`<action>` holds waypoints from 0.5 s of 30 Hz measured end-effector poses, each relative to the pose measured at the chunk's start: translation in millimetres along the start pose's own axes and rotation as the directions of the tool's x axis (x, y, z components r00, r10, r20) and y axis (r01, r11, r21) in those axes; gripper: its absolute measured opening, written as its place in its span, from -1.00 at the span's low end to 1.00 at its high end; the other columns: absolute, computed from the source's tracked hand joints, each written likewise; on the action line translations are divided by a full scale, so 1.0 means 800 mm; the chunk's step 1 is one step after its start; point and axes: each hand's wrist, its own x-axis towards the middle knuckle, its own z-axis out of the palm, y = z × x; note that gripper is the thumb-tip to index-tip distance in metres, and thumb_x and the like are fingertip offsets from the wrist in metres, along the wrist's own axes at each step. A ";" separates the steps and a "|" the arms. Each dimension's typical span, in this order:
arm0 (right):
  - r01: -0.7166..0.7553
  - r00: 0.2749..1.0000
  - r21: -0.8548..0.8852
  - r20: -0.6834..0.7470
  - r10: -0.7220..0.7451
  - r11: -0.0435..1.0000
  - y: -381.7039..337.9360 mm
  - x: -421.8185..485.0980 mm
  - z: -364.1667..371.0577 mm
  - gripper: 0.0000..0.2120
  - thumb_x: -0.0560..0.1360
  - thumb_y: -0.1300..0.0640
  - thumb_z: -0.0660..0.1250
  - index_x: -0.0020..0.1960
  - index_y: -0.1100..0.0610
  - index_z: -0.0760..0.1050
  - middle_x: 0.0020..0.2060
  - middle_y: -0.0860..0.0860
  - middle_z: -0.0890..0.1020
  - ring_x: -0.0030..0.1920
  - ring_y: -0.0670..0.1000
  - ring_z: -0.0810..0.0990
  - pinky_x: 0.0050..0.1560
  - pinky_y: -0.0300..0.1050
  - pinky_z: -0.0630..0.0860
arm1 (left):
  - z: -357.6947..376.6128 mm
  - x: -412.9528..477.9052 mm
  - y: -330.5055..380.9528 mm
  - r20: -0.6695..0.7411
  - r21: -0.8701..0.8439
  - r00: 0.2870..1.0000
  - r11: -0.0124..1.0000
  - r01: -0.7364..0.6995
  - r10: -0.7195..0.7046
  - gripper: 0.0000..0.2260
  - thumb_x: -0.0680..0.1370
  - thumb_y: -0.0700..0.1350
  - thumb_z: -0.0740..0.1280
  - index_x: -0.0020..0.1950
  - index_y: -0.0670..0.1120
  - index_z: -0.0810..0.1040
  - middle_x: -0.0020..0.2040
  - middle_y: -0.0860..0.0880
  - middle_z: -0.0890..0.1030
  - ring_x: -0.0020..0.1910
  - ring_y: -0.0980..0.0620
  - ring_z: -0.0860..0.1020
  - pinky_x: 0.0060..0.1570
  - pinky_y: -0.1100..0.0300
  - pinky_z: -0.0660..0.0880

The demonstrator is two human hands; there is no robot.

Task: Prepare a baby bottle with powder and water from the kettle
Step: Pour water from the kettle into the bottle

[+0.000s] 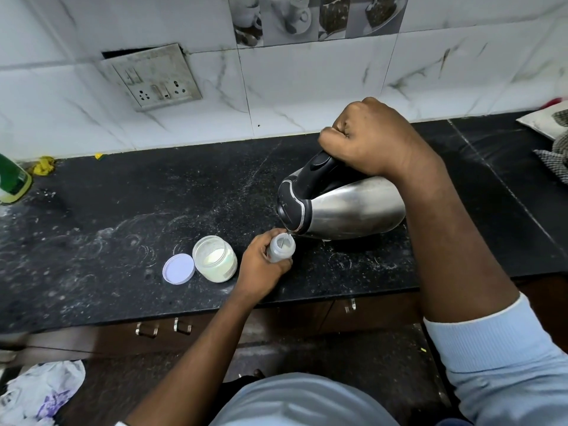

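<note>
Head view.

**Hand state.** The right hand (368,139) is closed in a full fist around the black handle of the steel electric kettle (353,207). The kettle is tipped steeply forward and its spout sits just above the bottle mouth. The left hand (261,269) wraps its fingers around the body of the baby bottle (281,247). The bottle stands uncapped on the black countertop (123,210), near the front edge. White content shows inside it. Whether water is flowing cannot be confirmed.

**Hazards.**
- The bottle mouth is narrow and the spout meets it at the rim, not the centre. A small sideways drift of the kettle would probably send water down the outside of the bottle and onto the left fingers (278,233).
- The water may be hot. A flinch could release the bottle so that it topples.
- With the kettle tipped this far, further tilt risks a surge and overfilling.
- The open powder jar (215,258) stands just beside the left wrist. A sudden withdrawal could knock it or splash its contents.

**Clearance.**
- The jar lid (179,268) touches the jar on its left.
- Beyond the lid, the countertop is open as far as a green bottle (12,179).
- The space between the kettle and the tiled wall is free.
- There is little room in front of the bottle.
</note>
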 end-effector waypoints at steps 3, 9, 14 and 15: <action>0.009 1.000 0.001 0.000 -0.009 1.000 -0.001 -0.001 0.001 -0.57 0.49 0.04 0.20 -0.47 0.13 0.11 -0.54 0.07 0.13 -0.45 0.06 0.14 -0.41 -0.05 0.09 | 0.001 0.000 -0.007 -0.002 -0.017 1.000 1.000 0.005 -0.005 -0.34 0.35 -0.34 0.60 0.14 0.39 0.61 0.23 0.02 0.64 0.21 0.09 0.64 0.37 -0.03 0.55; 0.009 1.000 -0.004 -0.001 -0.009 1.000 -0.002 -0.004 0.000 -0.56 0.49 0.05 0.21 -0.47 0.13 0.12 -0.55 0.06 0.15 -0.45 0.05 0.15 -0.40 -0.06 0.10 | -0.003 -0.004 -0.006 -0.005 -0.006 1.000 1.000 0.011 -0.011 -0.37 0.34 -0.37 0.59 0.18 0.28 0.60 0.25 0.00 0.64 0.22 0.11 0.64 0.38 -0.03 0.54; 0.015 1.000 -0.009 0.001 -0.015 1.000 -0.004 -0.005 0.001 -0.56 0.49 0.03 0.20 -0.48 0.13 0.13 -0.55 0.06 0.16 -0.45 0.07 0.16 -0.41 -0.06 0.11 | -0.005 -0.006 -0.008 -0.006 -0.016 1.000 1.000 0.009 -0.009 -0.38 0.32 -0.31 0.58 0.17 0.32 0.61 0.26 0.00 0.64 0.24 0.09 0.64 0.39 -0.08 0.54; 0.016 1.000 -0.009 0.000 -0.016 1.000 -0.005 -0.005 0.000 -0.56 0.49 0.03 0.20 -0.48 0.13 0.14 -0.55 0.06 0.17 -0.45 0.06 0.16 -0.41 -0.06 0.11 | -0.005 -0.007 -0.007 -0.007 -0.008 1.000 1.000 0.007 -0.007 -0.37 0.32 -0.30 0.58 0.17 0.35 0.61 0.26 0.01 0.64 0.24 0.09 0.63 0.39 -0.07 0.53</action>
